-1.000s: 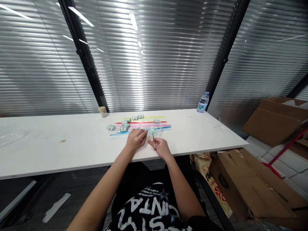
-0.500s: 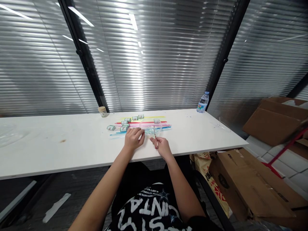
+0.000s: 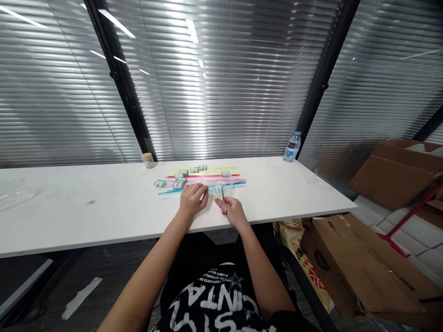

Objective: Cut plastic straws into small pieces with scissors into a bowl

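Observation:
My right hand (image 3: 233,213) is closed on a pair of scissors (image 3: 223,196), whose blades point away from me over the table. My left hand (image 3: 193,198) is closed in a pinch close by; what sits between its fingertips is too small to make out. Just past both hands lies a clear plastic piece or bag (image 3: 216,189) with bluish bits, its exact kind unclear. Thin coloured sticks or straws lie in rows behind it: blue ones (image 3: 238,183), pink, a red one (image 3: 169,176) and a yellow one (image 3: 224,168). Several small green-and-white printed rolls (image 3: 159,183) are scattered among them.
All this rests on a long white table (image 3: 104,207). A jar with a tan lid (image 3: 147,160) and a water bottle (image 3: 292,147) stand at its back edge. Clear plastic (image 3: 15,193) lies at far left. Cardboard boxes (image 3: 374,263) crowd the floor at right.
The scissors and the fingers of my right hand have shifted very slightly. My left hand stays in nearly the same place.

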Action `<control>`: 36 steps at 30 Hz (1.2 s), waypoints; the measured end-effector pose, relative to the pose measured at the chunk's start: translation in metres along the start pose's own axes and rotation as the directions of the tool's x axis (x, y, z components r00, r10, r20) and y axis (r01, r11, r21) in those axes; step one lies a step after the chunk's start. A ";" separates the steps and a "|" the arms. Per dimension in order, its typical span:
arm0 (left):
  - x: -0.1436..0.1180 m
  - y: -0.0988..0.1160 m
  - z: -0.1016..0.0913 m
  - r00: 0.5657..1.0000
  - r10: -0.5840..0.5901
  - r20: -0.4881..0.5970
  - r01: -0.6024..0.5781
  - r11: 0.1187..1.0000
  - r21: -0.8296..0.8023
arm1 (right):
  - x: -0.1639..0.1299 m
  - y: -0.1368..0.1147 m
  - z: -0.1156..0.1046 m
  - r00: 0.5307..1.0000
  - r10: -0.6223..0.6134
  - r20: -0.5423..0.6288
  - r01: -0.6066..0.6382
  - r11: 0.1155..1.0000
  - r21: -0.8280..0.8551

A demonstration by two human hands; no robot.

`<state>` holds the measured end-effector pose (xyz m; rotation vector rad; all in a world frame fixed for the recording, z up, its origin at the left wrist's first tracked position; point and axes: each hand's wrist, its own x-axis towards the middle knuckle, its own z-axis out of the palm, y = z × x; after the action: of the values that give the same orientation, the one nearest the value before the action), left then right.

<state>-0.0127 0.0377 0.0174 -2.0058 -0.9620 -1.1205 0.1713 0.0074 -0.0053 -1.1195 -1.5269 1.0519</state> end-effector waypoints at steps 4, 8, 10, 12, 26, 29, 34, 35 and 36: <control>-0.001 0.001 0.001 0.999 -0.016 0.041 0.017 1.000 -0.013 | 0.000 0.000 0.000 1.000 0.007 0.015 -0.007 1.000 -0.020; -0.001 0.001 0.002 0.996 -0.025 0.083 0.028 0.999 -0.037 | 0.000 -0.002 0.000 1.000 0.020 0.013 -0.019 0.999 -0.028; -0.001 0.001 0.002 0.996 -0.024 0.086 0.028 0.999 -0.038 | 0.000 -0.002 0.000 1.000 0.017 0.011 -0.017 0.999 -0.032; -0.001 0.001 0.002 0.997 -0.021 0.079 0.024 0.999 -0.038 | -0.001 -0.002 0.000 1.000 0.014 0.012 -0.013 0.999 -0.037; -0.002 0.000 0.002 0.995 -0.032 0.092 0.036 0.998 -0.043 | -0.002 -0.005 -0.001 1.000 -0.005 0.000 0.005 0.998 -0.056; -0.002 0.000 0.003 0.996 -0.023 0.086 0.026 0.999 -0.029 | -0.002 -0.004 -0.001 1.000 0.000 0.000 0.000 0.999 -0.050; -0.002 0.001 0.002 0.998 -0.015 0.063 0.016 0.999 -0.029 | -0.001 -0.003 -0.001 1.000 0.004 -0.005 -0.005 0.999 -0.043; -0.001 0.001 0.002 0.998 -0.015 0.062 0.017 0.999 -0.031 | -0.001 -0.003 -0.001 1.000 0.004 -0.006 -0.004 0.999 -0.044; -0.001 0.001 0.002 0.998 -0.017 0.065 0.019 0.999 -0.029 | -0.001 -0.002 0.000 1.000 0.004 -0.006 -0.004 0.999 -0.044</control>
<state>-0.0119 0.0382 0.0155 -2.0719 -1.0032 -1.0916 0.1714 0.0060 -0.0030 -1.1551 -1.5498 1.0211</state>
